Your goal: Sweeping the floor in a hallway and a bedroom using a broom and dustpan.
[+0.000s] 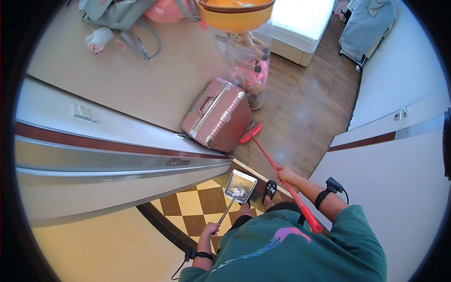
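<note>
My right hand (285, 175) is closed round the long red handle of a broom (251, 133). The broom's red head rests on the wooden floor beside a pink hard-shell suitcase (224, 117). Low on the left, my left hand (211, 229) grips the metal handle of a dustpan (240, 181). White scraps (239, 192) and some grey dust lie in the pan, which is near the doorway, over or on the checkered tiles; I cannot tell whether it touches them.
A door threshold (263, 176) divides the wood from the checkered tiles (201, 202). Behind the suitcase stands a clear bin of plush toys (251, 70) topped by orange basins (237, 16). A bed (300, 28) is farther back. White doors (390, 164) flank the right side.
</note>
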Demonstrator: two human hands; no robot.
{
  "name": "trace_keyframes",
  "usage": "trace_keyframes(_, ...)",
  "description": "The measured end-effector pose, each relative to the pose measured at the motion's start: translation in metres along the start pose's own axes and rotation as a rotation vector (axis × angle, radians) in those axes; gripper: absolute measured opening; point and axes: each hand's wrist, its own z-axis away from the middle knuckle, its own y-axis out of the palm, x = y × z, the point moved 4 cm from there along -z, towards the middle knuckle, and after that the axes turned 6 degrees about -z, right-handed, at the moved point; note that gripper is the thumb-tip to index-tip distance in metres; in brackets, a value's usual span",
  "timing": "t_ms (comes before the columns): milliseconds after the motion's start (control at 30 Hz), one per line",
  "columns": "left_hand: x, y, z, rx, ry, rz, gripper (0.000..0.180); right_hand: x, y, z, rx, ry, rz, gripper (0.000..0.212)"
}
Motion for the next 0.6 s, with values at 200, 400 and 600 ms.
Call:
trace_keyframes(200, 0.0, -0.015, -0.016, -0.004, 0.04, 0.0, 0.021, -0.021, 0.007, 0.023, -0.144, -0.107, 0.791, 0.029)
trace_keyframes(400, -0.008, -0.031, -0.039, -0.018, 0.141, -0.256, 0.025, -0.048, 0.023, 0.033, -0.3, -0.038, 0.958, 0.064)
trace_keyframes(600, -0.015, -0.049, -0.055, -0.045, 0.242, -0.461, 0.031, -0.094, 0.021, 0.073, -0.348, 0.006, 0.958, 0.066)
